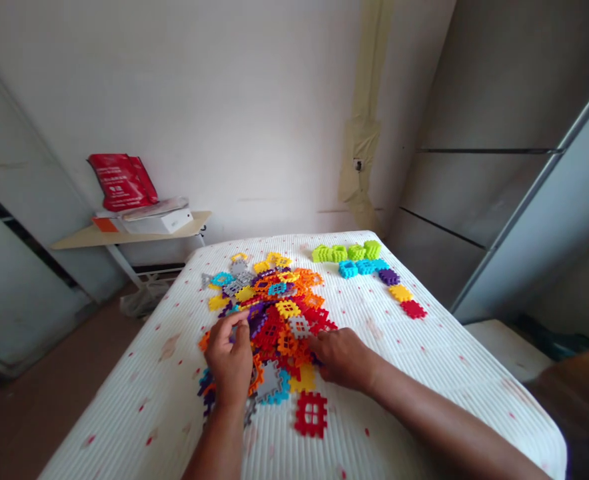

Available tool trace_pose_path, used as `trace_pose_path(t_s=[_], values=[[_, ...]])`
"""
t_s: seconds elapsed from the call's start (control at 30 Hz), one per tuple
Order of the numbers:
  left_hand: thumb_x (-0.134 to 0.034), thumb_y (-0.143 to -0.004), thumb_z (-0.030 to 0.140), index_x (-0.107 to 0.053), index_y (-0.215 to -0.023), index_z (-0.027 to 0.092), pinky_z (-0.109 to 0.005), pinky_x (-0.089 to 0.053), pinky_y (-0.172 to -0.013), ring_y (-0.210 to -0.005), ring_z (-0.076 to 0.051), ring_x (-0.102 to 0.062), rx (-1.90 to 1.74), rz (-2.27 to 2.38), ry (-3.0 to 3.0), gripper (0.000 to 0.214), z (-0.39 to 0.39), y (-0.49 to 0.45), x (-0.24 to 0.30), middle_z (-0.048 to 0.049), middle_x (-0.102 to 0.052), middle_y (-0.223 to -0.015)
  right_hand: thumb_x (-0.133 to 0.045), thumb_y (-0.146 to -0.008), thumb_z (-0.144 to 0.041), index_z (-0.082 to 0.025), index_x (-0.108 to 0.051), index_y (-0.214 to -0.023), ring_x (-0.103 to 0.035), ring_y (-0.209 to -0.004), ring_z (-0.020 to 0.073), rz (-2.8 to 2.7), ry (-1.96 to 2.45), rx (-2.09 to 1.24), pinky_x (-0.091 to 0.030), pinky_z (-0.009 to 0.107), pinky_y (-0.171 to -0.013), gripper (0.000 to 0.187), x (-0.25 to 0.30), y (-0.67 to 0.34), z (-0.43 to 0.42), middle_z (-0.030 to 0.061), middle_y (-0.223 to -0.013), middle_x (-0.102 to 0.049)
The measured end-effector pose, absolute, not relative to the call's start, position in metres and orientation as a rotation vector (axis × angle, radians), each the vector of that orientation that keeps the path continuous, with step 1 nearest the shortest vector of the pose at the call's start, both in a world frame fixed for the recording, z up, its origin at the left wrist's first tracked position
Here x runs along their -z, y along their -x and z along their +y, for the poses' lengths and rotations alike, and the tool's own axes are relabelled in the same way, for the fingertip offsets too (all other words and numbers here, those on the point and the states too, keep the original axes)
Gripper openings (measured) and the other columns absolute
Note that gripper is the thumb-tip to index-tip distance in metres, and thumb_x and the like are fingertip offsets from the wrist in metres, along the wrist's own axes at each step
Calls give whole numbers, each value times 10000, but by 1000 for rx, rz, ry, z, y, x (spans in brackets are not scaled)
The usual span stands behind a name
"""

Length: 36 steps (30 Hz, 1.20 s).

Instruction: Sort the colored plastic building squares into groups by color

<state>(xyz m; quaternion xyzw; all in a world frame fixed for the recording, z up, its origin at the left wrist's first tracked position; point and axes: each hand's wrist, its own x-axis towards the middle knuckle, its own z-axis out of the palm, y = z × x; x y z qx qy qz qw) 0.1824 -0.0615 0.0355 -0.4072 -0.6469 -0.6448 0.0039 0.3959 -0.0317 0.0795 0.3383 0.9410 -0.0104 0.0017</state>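
A loose heap of colourful plastic interlocking tiles, notched at the edges and some with window openings, lies in the middle of the padded cover. At its left side is my left hand, thumb and forefinger closed at a purple tile. My right hand reaches into the heap's right side. Its fingers are curled down and their tips are hidden, so what they grip cannot be made out. Nearest to me, a red window tile lies flat beside a yellow tile and a grey tile.
Sorted stacks stand at the far right: lime green tiles, blue tiles, then a purple tile, a yellow tile and a red tile. A small shelf holds a red bag. A cabinet stands right.
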Motion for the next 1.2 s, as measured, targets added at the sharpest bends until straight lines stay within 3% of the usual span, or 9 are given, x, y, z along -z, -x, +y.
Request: trace_pose_path(t_s=[0.17,0.4,0.53,0.6,0.67,0.8,0.87,1.03,1.2], values=[[-537,-777,307,-665,-867,209,-322,-452,-831,-845,-190,-609,1974,-1969,1412,185,-62,-189,-34,-37,-677,-884,-463,-775,-114,-178,-611,-935,-650,-651,204,3002,-1049,-66,-418,268,-525,227,-73,-393,-30,93,-762,-699],[-535,-779,289,-667,-853,210,-317,-467,-805,-821,-185,-617,1955,-1943,1499,171,-62,-194,-35,-39,-681,-869,-477,-776,-153,-185,-627,-870,-629,-618,200,3042,-1000,-78,-403,273,-517,179,-62,-388,-28,88,-761,-699],[-533,-786,285,-666,-854,206,-320,-477,-798,-821,-184,-618,1959,-1939,1495,169,-63,-195,-35,-44,-678,-858,-492,-758,-130,-190,-622,-810,-614,-632,167,3109,-1043,85,-384,249,-551,153,-71,-395,-23,62,-749,-690],[-529,-792,297,-665,-864,204,-322,-485,-782,-815,-186,-623,1969,-1942,1534,180,-64,-197,-35,-49,-679,-854,-490,-770,-137,-195,-614,-793,-595,-626,142,3203,-1180,270,-375,237,-575,139,-79,-402,-16,34,-723,-671],[-530,-794,310,-667,-892,201,-322,-494,-763,-803,-187,-631,1992,-1952,1612,201,-64,-201,-36,-55,-684,-861,-491,-803,-187,-198,-603,-830,-567,-607,120,3321,-1360,669,-375,229,-580,115,-85,-408,-8,8,-702,-645],[-558,-782,348,-661,-973,180,-312,-504,-743,-791,-186,-637,2133,-2036,1764,275,-67,-213,-40,-72,-690,-885,-576,-781,-364,-189,-545,-890,-518,-538,102,3088,-1388,2090,-382,226,-522,208,-82,-411,4,-26,-640,-591],[-565,-779,374,-646,-1012,165,-302,-511,-726,-770,-181,-640,2295,-2082,1820,323,-67,-219,-42,-71,-691,-850,-630,-735,-411,-185,-525,-851,-521,-519,102,2808,-1315,2531,-389,232,-509,275,-76,-407,5,-29,-614,-583],[-625,-726,383,-651,-979,153,-294,-517,-753,-813,-186,-648,2550,-2148,1791,343,-68,-224,-44,-75,-695,-871,-690,-671,-435,-187,-507,-830,-552,-526,111,2522,-1280,2782,-415,242,-524,347,-59,-392,0,-26,-596,-598],[-647,-701,342,-661,-942,157,-292,-514,-761,-812,-180,-644,2493,-2148,1784,304,-67,-224,-43,-72,-698,-884,-658,-701,-425,-195,-507,-831,-520,-530,101,2693,-1290,2595,-420,248,-542,303,-44,-385,-1,-41,-607,-568]])
